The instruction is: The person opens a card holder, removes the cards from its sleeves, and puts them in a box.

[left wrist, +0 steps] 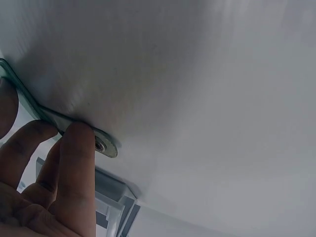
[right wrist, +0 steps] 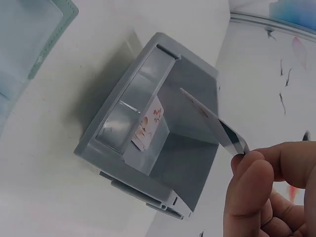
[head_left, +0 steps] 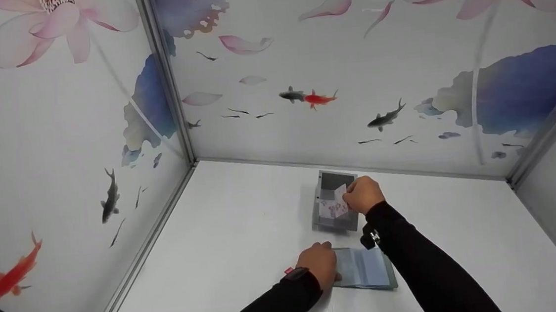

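Note:
My right hand (head_left: pixel 363 196) pinches a thin card (right wrist: pixel 215 121) between thumb and fingers, above the open grey plastic bin (right wrist: pixel 116 172). Inside the bin, a card with a pinkish floral print (right wrist: pixel 150 123) shows behind the clear front panel. Nearer to me on the table lies an opened card holder (head_left: pixel 373 267) with a green border and clear sleeves. Its left edge is held by my left hand (head_left: pixel 317 264), fingertips at the cover beside a strap with a metal snap (left wrist: pixel 100 144). The hand hides part of that edge.
A white tabletop (head_left: pixel 243 213) spreads around the bin and holder. Panels printed with lotus flowers and fish enclose it, with the back panel (head_left: pixel 276 136) close behind the bin and a left panel (head_left: pixel 62 183) along the side.

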A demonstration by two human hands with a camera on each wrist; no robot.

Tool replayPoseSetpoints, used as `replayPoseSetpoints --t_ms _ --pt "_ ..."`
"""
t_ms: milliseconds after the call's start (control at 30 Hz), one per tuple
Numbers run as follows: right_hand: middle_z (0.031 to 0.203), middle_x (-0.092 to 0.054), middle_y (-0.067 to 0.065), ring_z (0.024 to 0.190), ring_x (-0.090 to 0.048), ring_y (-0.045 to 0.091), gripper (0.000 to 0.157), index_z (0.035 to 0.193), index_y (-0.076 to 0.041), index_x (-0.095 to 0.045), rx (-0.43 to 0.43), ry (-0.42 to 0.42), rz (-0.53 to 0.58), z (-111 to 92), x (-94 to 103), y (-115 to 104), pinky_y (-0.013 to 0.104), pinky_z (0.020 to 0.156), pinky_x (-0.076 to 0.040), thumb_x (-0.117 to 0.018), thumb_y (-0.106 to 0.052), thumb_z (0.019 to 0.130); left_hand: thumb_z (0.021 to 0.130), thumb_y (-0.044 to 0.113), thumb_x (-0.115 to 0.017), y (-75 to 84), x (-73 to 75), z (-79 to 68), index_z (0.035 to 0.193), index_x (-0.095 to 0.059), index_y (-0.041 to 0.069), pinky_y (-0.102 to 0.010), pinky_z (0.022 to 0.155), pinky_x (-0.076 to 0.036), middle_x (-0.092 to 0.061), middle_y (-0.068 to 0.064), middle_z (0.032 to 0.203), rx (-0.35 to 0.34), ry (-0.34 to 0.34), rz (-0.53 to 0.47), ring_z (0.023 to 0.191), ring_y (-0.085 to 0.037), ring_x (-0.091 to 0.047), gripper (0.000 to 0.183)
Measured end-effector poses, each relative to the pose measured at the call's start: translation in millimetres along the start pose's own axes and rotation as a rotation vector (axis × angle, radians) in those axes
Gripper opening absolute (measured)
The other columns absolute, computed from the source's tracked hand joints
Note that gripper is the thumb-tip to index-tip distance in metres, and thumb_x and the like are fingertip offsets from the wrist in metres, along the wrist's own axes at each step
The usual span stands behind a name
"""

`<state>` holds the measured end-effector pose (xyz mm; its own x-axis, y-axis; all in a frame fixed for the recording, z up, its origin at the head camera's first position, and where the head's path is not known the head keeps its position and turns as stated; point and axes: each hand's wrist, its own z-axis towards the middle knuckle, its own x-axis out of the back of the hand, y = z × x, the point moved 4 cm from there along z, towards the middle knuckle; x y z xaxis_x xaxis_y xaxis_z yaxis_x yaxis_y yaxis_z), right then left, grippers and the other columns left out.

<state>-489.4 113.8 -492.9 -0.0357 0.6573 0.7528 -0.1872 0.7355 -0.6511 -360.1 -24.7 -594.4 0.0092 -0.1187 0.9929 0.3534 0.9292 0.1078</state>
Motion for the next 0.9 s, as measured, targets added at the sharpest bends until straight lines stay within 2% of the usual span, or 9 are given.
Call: replayPoseSetpoints --t_ms 67,133,333,433,500,667,733,800,900 --pt "0.045 -0.05 -0.012 0.046 -0.044 0.007 0.046 0.049 -0.016 -0.058 -0.001 0.019 -0.042 7 -4.8 2 0.024 0.053 -0.037 -0.065 0.0 0.091 0.091 0.048 -0.096 2.8 -2.5 1.4 0.106 -0.09 0.015 -0.033 0.084 -0.063 -0.076 0.003 0.117 -0.006 -0.002 0.012 0.1 -0.018 -0.071 0.037" --pt "0.043 -0.045 -0.015 0.045 -0.041 0.007 0.054 0.045 -0.022 -0.048 0.0 0.026 -0.069 12 -9.4 4 0.024 0.052 -0.035 -0.065 0.0 0.09 0.091 0.049 -0.095 5.7 -2.9 2.1 0.105 -0.09 0.017 -0.032 0.082 -0.062 -0.075 0.004 0.115 -0.013 -0.003 0.02 0.099 -0.017 -0.07 0.036" --pt "0.043 -0.035 -0.013 0.046 -0.032 0.009 0.057 0.043 -0.023 -0.039 -0.017 0.016 -0.134 24 -21.8 9 0.026 0.05 -0.031 -0.064 0.001 0.088 0.092 0.05 -0.094 10.5 -0.1 0.5 0.105 -0.089 0.018 -0.031 0.082 -0.062 -0.075 0.005 0.115 -0.026 0.0 0.018 0.098 -0.016 -0.071 0.035" --pt "0.046 -0.032 -0.012 0.049 -0.032 0.01 0.053 0.045 -0.023 -0.038 -0.024 -0.002 -0.136 30 -29.1 11 0.026 0.05 -0.031 -0.063 0.001 0.085 0.093 0.05 -0.094 9.8 3.3 -1.1 0.106 -0.089 0.018 -0.031 0.084 -0.063 -0.076 0.005 0.121 -0.027 0.006 0.01 0.101 -0.016 -0.072 0.034" --pt "0.046 -0.037 -0.011 0.049 -0.036 0.011 0.051 0.045 -0.023 -0.043 -0.033 -0.018 -0.115 35 -35.4 14 0.026 0.049 -0.034 -0.064 0.002 0.084 0.093 0.049 -0.094 8.3 4.2 -1.8 0.105 -0.09 0.019 -0.031 0.085 -0.063 -0.077 0.005 0.125 -0.029 0.01 0.009 0.104 -0.017 -0.073 0.033" --pt "0.047 -0.059 -0.005 0.049 -0.05 0.012 0.037 0.051 -0.012 -0.069 -0.059 -0.05 -0.074 44 -51.0 20 0.026 0.049 -0.044 -0.068 0.004 0.084 0.092 0.046 -0.095 3.3 7.7 -4.9 0.1 -0.089 0.018 -0.03 0.086 -0.063 -0.077 0.004 0.13 -0.032 0.026 -0.004 0.106 -0.018 -0.074 0.03" --pt "0.048 -0.063 -0.003 0.048 -0.052 0.012 0.03 0.055 -0.007 -0.074 -0.053 -0.061 -0.064 45 -55.4 19 0.026 0.049 -0.045 -0.071 0.005 0.083 0.092 0.046 -0.095 0.9 9.6 -6.7 0.098 -0.088 0.019 -0.03 0.086 -0.063 -0.077 0.004 0.129 -0.033 0.03 -0.006 0.105 -0.018 -0.074 0.029" --pt "0.047 -0.062 -0.004 0.046 -0.052 0.01 0.033 0.053 -0.006 -0.071 -0.034 -0.07 -0.069 46 -58.7 17 0.025 0.048 -0.044 -0.069 0.004 0.084 0.092 0.046 -0.095 -1.5 12.2 -9.2 0.098 -0.088 0.018 -0.03 0.083 -0.062 -0.077 0.004 0.126 -0.038 0.034 0.003 0.102 -0.017 -0.073 0.03" --pt "0.045 -0.052 -0.008 0.045 -0.048 0.008 0.047 0.047 -0.014 -0.054 -0.006 -0.078 -0.078 46 -64.4 14 0.024 0.049 -0.042 -0.066 0.002 0.089 0.091 0.047 -0.096 -6.5 9.8 -9.9 0.099 -0.087 0.016 -0.029 0.081 -0.062 -0.076 0.004 0.119 -0.029 0.035 0.004 0.098 -0.016 -0.072 0.032"
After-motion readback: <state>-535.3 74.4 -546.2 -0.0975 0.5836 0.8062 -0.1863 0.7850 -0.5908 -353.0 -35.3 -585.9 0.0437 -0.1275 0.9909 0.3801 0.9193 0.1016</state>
